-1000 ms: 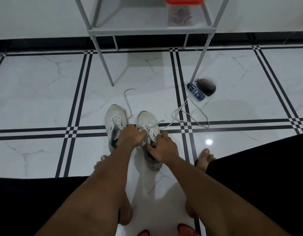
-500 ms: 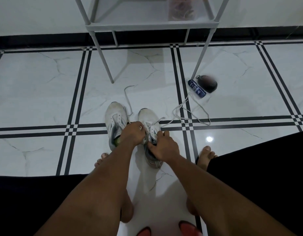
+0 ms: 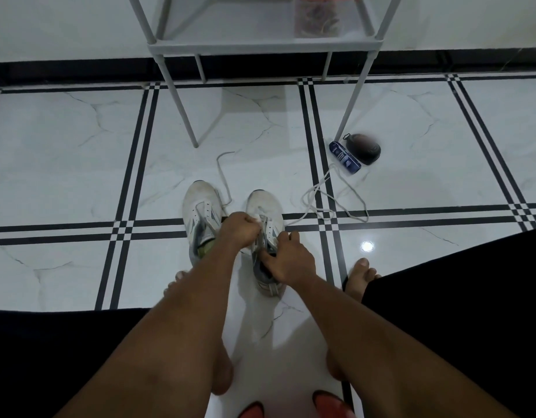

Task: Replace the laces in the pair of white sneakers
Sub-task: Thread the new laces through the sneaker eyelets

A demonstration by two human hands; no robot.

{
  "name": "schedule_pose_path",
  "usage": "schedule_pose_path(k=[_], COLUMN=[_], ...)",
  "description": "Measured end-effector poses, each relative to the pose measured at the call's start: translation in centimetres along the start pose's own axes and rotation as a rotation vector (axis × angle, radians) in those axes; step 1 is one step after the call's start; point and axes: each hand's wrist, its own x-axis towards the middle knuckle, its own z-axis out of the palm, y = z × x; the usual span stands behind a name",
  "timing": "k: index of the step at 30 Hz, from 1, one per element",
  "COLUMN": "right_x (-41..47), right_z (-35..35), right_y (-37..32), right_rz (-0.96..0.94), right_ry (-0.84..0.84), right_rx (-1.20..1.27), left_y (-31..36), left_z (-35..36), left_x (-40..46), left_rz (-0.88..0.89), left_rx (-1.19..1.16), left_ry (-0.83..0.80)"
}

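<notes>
**A:** Which step is this, would you say?

**B:** Working the lace at the eyelets of the right sneaker (image 3: 265, 218), judging by the hands. The left hand (image 3: 241, 229) sits over the front eyelets with its fingers curled tight together, pinching something white there. I take it for the lace, but whether it is going in or coming out I cannot tell.

**A:** And the other hand?

**B:** The right hand (image 3: 288, 257) grips the shoe's opening, fingers curled over the collar and the thumb lying straight along the outer side. It steadies the shoe.

**A:** Where does the lace run from there?

**B:** A long lace (image 3: 330, 203) trails away from the pinching fingers toward the right hand's far side and loops loosely on the floor (image 3: 79, 164). The left sneaker (image 3: 200, 212) stands just beside the left hand's wrist, untouched, with a second lace (image 3: 223, 173) trailing beyond its toe.

**A:** Next move?

**B:** Probably a steady pull through one eyelet at a time, keeping the shoe pinned so it doesn't slide on the glossy tile.
</notes>
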Motion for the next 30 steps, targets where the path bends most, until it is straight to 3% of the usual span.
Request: schedule_pose_path(k=[2,3,6,8,11,14,16,19,21,25,30], right_x=[0.0,0.0,0.0,0.0,0.0,-0.1,-0.1,0.0,0.1,0.2,0.2], right_z=[0.0,-0.1,-0.1,-0.1,-0.2,-0.3,-0.4,-0.7,-0.9,-1.4,-1.9], right_y=[0.0,0.0,0.1,0.1,-0.1,-0.1,-0.2,-0.3,-0.4,-0.6,-0.8], right_rz=[0.002,0.003,0.015,0.016,0.016,0.021,0.024,0.038,0.046,0.062,0.089], right_ry=[-0.003,0.002,0.015,0.016,0.016,0.017,0.009,-0.017,-0.030,-0.048,-0.079], right_rx=[-0.005,-0.007,-0.005,-0.001,-0.002,0.002,0.004,-0.001,0.001,-0.008,0.009], left_y=[-0.2,0.0,1.2,2.0,2.2,1.8,2.1,1.7,0.7,-0.9,-0.1], left_z=[0.8,0.6,-1.6,-3.5,-5.0,-4.7,-4.7,-4.5,-3.8,-2.6,-2.8], left_x=[-0.5,-0.6,-0.3,-0.3,-0.5,-0.7,-0.3,0.2,0.0,-0.7,-1.0], left_rz=[0.000,-0.030,-0.216,-0.191,-0.106,-0.098,-0.104,0.009,0.114,0.196,0.221], left_rx=[-0.028,-0.169,-0.866,-1.161,-1.279,-1.243,-1.065,-0.327,-0.054,-0.009,-0.122], left_ry=[0.047,0.053,0.031,-0.021,-0.108,-0.168,-0.093,0.146,0.213,0.187,0.206])
